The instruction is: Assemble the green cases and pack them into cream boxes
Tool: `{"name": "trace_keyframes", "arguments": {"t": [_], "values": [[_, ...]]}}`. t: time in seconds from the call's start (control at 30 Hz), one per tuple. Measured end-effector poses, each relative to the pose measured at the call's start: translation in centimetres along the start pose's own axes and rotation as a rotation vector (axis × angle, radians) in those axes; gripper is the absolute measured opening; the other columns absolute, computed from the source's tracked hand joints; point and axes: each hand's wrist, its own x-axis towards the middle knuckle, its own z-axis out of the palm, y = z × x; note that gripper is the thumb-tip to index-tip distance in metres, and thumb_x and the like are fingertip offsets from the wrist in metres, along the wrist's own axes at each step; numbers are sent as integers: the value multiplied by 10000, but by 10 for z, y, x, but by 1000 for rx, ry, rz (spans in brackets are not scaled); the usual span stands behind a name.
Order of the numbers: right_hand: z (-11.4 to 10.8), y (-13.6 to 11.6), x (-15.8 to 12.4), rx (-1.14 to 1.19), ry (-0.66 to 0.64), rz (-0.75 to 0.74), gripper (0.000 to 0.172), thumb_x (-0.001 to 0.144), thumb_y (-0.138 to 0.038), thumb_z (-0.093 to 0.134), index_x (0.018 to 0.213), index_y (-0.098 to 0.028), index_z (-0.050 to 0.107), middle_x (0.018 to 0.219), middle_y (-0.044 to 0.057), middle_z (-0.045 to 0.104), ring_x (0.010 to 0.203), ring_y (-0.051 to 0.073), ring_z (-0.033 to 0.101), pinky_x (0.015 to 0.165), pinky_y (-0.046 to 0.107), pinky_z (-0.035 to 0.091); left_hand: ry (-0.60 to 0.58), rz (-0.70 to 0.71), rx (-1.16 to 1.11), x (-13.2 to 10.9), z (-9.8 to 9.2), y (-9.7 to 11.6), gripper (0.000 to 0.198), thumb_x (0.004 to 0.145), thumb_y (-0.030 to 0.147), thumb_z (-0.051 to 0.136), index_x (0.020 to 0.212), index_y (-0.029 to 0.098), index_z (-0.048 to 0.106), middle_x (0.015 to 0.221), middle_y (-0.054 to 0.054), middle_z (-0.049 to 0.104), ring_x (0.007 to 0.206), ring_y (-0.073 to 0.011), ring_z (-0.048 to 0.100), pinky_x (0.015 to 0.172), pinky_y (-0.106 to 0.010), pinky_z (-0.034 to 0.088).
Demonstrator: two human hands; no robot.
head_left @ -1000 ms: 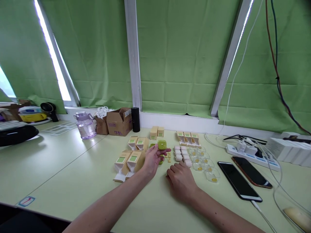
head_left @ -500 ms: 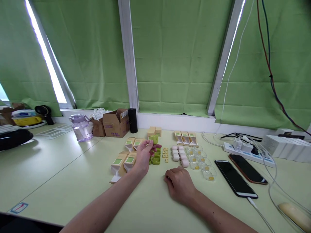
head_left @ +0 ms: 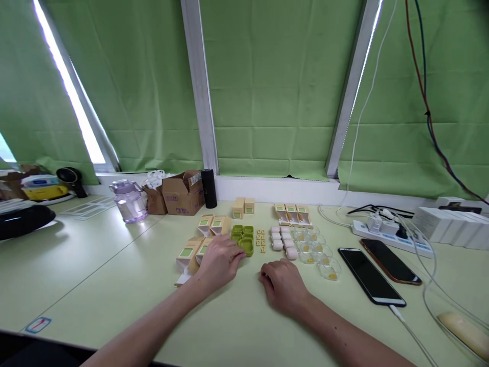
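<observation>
Left hand comes down among the green cases

The green piece held aloft a second ago is no longer in the air; the fingertips now reach the near edge of the nearest green case, though whether it is the same piece cannot be told; the hand has turned back upward and covers more of the near right carton; the gold pieces, partly hidden at first, show fully; the right hand sits nearer, clear of the pink cases.
</observation>
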Motion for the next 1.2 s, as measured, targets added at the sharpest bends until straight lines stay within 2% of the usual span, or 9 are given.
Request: {"name": "trace_keyframes", "arguments": {"t": [0.1,0.27,0.6,0.77,1.0,1.2], "values": [[0,0,0,-20,-1,7,147,974,-179,598,849,-204,673,857,33,771,793,177,674,731,324,296,-118,-9,90,-9,5,-3,314,941,326,615,669,253,755,701,-100,703,754,-267,573,778,-405,409],[-1,0,0,-6,-2,4,150,970,-167,596,847,-204,674,864,30,773,800,178,674,732,323,295,-197,-27,135,-16,14,-1,317,882,243,638,566,233,650,640,-79,647,696,-252,552,737,-381,385],[0,0,0,10,-8,13,144,966,-166,601,847,-204,671,857,25,770,800,179,672,734,321,300,-199,-87,120,-18,19,-1,305,833,206,651,536,224,588,641,-77,618,673,-253,564,706,-376,380],[-1,-1,0,12,-13,19,149,971,-170,594,849,-205,671,866,26,770,804,181,671,739,325,305,-220,-107,173,-18,18,-1,287,839,217,635,554,230,609,678,-91,654,684,-269,586,721,-386,386],[0,0,-1,15,-12,17,147,967,-169,594,844,-206,667,849,22,763,795,176,667,729,323,297,-176,-127,138,-17,19,-3,300,811,204,676,529,219,574,644,-81,633,641,-243,557,691,-380,366],[1,0,0,20,-6,15,136,963,-164,601,850,-209,663,858,15,767,799,174,671,730,317,298,-213,-116,204,-17,18,-2,253,824,187,641,576,221,605,684,-95,669,671,-256,583,669,-373,343]]}}
